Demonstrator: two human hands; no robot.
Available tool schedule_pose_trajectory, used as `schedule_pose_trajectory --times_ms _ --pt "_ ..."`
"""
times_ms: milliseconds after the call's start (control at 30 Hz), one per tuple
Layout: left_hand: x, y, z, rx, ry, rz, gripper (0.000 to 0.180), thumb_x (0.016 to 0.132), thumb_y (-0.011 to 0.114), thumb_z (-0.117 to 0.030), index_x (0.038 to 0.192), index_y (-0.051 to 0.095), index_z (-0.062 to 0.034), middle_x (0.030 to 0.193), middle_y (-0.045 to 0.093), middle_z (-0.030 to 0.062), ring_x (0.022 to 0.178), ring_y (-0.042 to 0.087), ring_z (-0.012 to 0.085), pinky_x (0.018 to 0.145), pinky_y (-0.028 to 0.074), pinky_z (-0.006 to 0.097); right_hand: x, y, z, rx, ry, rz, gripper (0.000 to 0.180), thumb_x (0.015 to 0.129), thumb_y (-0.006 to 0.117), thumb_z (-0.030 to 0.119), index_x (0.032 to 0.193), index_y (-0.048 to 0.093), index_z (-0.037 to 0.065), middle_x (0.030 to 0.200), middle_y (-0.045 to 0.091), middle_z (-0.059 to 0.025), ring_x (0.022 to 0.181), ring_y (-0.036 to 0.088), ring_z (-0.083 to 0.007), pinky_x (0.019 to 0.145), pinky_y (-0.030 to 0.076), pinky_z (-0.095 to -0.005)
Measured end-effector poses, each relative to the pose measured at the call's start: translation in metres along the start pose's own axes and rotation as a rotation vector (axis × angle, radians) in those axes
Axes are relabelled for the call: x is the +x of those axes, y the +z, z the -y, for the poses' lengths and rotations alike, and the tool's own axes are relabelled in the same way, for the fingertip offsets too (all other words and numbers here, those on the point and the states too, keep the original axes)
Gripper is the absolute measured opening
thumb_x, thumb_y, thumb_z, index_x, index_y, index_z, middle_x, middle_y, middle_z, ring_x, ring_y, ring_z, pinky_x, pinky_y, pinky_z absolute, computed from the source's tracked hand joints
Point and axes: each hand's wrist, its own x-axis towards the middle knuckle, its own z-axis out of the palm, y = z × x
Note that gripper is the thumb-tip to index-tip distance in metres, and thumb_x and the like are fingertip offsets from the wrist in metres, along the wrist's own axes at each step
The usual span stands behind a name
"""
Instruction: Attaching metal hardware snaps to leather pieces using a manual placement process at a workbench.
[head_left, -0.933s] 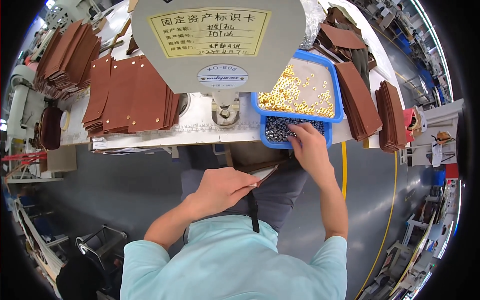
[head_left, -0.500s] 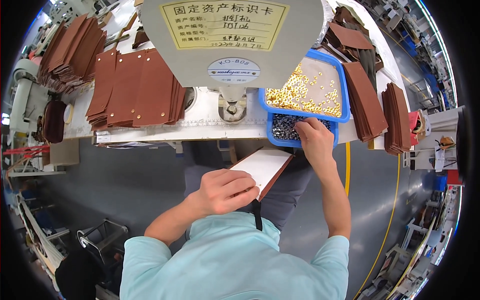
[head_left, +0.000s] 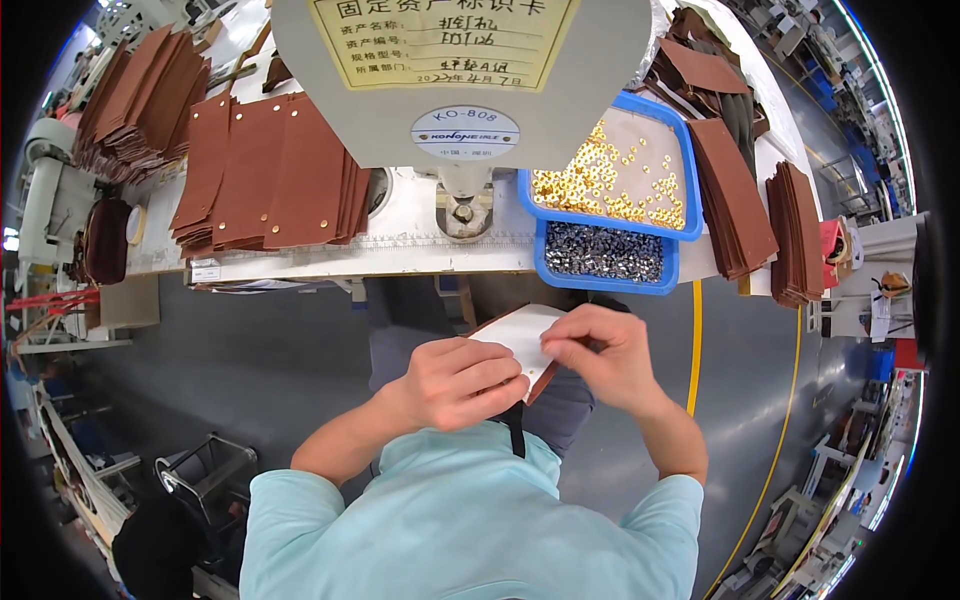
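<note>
My left hand (head_left: 458, 383) is closed on a flat brown leather piece (head_left: 523, 328) with a white face upward, held over my lap. My right hand (head_left: 605, 352) is at the piece's right edge, with thumb and forefinger pinched; whatever is between them is too small to make out. Ahead of that hand, at the table edge, a blue tray (head_left: 604, 288) contains many small dark silver metal parts. Behind and slightly above it, a larger blue tray (head_left: 690, 170) holds gold ring-shaped fittings spread over its left and front parts.
A grey press machine (head_left: 375, 125) stands over the white table (head_left: 400, 262) in front of me. Stacked brown leather panels (head_left: 270, 170) with metal studs lie left of it. More brown strips (head_left: 733, 200) lie right of the trays. Yellow lines (head_left: 697, 345) mark the grey floor.
My right hand has left the tray of silver parts and come back toward me, to the leather piece. The left hand keeps its hold, shifted only slightly.
</note>
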Motion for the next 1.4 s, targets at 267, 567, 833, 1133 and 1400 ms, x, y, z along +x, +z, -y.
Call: schedule_pose_trajectory --times_ms 267,567,833,1133,1400 --pt "0.001 0.006 0.000 -0.034 -0.050 -0.079 0.018 0.070 0.078 -0.009 0.087 0.072 -0.0070 0.087 0.068 0.0018 0.073 0.070 0.0166 0.055 0.054 0.027 -0.012 0.018 0.000 0.286 0.016 0.066 0.007 0.095 0.072 -0.002 0.101 0.074 -0.006 0.102 0.069 -0.0132 0.081 0.077 -0.0217 0.069 0.063 -0.0286" --pt "-0.002 0.006 -0.002 -0.028 -0.100 -0.088 0.021 0.070 0.078 -0.011 0.090 0.072 -0.0082 0.088 0.070 0.0015 0.073 0.071 0.0166 0.055 0.054 0.027 -0.010 0.017 0.004 0.116 -0.052 0.062 0.011 0.092 0.071 -0.006 0.102 0.077 -0.006 0.100 0.072 -0.0161 0.077 0.075 -0.0211 0.066 0.062 -0.0288" --pt "-0.003 0.007 -0.002 -0.027 -0.086 -0.067 0.023 0.069 0.079 -0.011 0.091 0.072 -0.0085 0.089 0.070 0.0011 0.072 0.070 0.0158 0.054 0.053 0.027 -0.007 0.012 0.006 0.143 0.053 0.098 0.013 0.091 0.068 -0.008 0.101 0.076 -0.006 0.100 0.072 -0.0157 0.079 0.076 -0.0218 0.067 0.062 -0.0286" --pt "-0.003 0.008 -0.002 -0.017 -0.090 -0.080 0.023 0.069 0.079 -0.011 0.091 0.072 -0.0080 0.089 0.070 0.0012 0.072 0.070 0.0158 0.053 0.052 0.026 -0.007 0.012 0.003 0.080 -0.031 0.081 0.014 0.090 0.067 -0.010 0.100 0.076 -0.007 0.098 0.073 -0.0169 0.078 0.076 -0.0225 0.066 0.064 -0.0306" --pt "-0.003 0.008 -0.002 -0.044 -0.113 -0.073 0.022 0.068 0.079 -0.010 0.089 0.073 -0.0074 0.087 0.071 0.0020 0.071 0.070 0.0169 0.053 0.054 0.028 -0.008 0.010 0.001 0.009 -0.064 0.088 0.016 0.086 0.071 -0.010 0.100 0.077 -0.006 0.099 0.074 -0.0157 0.078 0.077 -0.0206 0.064 0.062 -0.0275"
